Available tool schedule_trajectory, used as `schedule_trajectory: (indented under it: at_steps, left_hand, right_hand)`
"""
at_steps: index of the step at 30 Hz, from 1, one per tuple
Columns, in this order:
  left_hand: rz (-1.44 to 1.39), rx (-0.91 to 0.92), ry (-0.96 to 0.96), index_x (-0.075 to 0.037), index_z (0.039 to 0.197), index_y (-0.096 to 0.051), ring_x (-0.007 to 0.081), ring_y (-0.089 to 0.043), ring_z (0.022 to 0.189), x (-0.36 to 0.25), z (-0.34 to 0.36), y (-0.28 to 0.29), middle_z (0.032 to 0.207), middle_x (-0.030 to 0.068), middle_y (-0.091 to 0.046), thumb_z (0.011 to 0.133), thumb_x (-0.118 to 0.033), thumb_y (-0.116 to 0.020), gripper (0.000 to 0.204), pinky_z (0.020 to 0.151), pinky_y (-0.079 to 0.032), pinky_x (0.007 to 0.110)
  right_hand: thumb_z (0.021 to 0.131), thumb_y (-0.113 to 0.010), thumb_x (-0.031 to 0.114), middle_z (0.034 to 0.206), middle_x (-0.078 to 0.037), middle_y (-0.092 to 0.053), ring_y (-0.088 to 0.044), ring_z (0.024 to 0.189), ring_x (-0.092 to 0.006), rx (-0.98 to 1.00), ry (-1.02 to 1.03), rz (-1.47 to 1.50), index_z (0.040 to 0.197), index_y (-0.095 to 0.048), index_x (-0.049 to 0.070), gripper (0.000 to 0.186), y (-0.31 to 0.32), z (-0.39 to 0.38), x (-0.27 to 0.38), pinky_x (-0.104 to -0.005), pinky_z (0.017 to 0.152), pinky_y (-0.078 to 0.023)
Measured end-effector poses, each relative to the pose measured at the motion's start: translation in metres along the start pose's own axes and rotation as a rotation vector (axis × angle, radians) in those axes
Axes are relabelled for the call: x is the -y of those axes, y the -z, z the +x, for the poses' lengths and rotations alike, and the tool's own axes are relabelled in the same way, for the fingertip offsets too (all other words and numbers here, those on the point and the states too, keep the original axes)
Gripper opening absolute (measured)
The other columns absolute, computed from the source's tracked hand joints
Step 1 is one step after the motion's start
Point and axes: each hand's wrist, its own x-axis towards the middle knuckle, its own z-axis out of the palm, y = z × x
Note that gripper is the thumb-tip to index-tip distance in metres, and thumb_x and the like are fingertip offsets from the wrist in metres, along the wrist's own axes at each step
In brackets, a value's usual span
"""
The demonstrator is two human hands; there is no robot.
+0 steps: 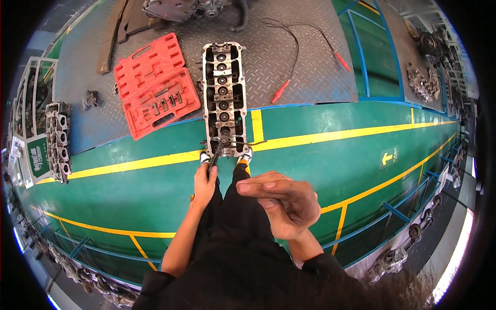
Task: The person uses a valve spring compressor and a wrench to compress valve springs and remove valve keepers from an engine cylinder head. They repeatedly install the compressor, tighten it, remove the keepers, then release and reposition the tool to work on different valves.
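Observation:
My left hand (205, 183) is closed around the handle of a dark long-handled tool (217, 153). The tool's far end reaches the near end of a cylinder head (223, 93), a long metal casting with a row of round valve wells. A thin dark bar (252, 143) crosses that same end. Raised nearer to me, on the right, is my right hand (284, 201). Its fingers press together above the thumb, apart from the casting; whatever they may hold is hidden. Left of the casting lies an open red tool case (155, 85) with several metal pieces in its slots.
The casting rests partly on a checker-plate bench (268, 62). Cable leads with red clips (280, 91) lie to its right. Behind stands a larger engine part (178, 9). Another cylinder head (58, 139) is at the far left. Blue rails (361, 51) edge the right side.

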Motion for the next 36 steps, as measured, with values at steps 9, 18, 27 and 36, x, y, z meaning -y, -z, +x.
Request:
schedule_trajectory:
  at_steps: [9,18,27,36]
  left_hand:
    - [-0.019,-0.076,0.036,0.001,0.102,-0.057,0.0398,-0.057,0.085,0.011,-0.006,-0.005,0.09,0.0198,-0.062,0.097,-0.022,-0.062,0.024,0.075,-0.046,0.047]
    - [-0.276,-0.002,-0.085,0.003,0.084,-0.058,0.0303,-0.054,0.071,0.026,0.009,-0.011,0.079,0.0123,-0.057,0.095,-0.044,-0.063,0.048,0.064,-0.044,0.039]
    - [-0.347,0.028,-0.269,0.0,0.064,-0.044,0.0297,-0.042,0.052,0.033,0.025,-0.018,0.059,0.0109,-0.041,0.095,-0.041,-0.062,0.054,0.052,-0.034,0.039]
    - [-0.372,0.053,-0.351,-0.005,0.06,-0.038,0.0308,-0.039,0.046,0.041,0.032,-0.02,0.053,0.009,-0.037,0.088,-0.033,-0.067,0.049,0.051,-0.034,0.038]
  right_hand:
    - [0.082,-0.07,-0.009,0.111,-0.023,-0.068,-0.068,0.108,-0.03,0.032,-0.274,-0.418,0.151,-0.025,-0.005,0.082,0.021,-0.032,-0.058,-0.0346,0.086,-0.056]
    - [0.086,-0.074,0.021,0.125,-0.019,-0.059,-0.05,0.128,-0.035,0.564,-0.27,-0.922,0.137,-0.05,-0.001,0.061,0.025,-0.031,-0.144,-0.0521,0.111,-0.036]
    - [0.087,-0.069,0.009,0.076,-0.009,-0.061,-0.055,0.058,-0.0217,0.457,-0.209,-0.846,0.098,-0.058,-0.001,0.019,0.006,-0.061,-0.164,-0.0353,0.055,-0.043]
    - [0.104,-0.05,0.033,0.061,-0.018,-0.058,-0.057,0.056,-0.0397,1.084,-1.071,-0.253,0.08,-0.054,0.002,0.039,0.02,0.009,-0.186,-0.0493,0.054,-0.042]
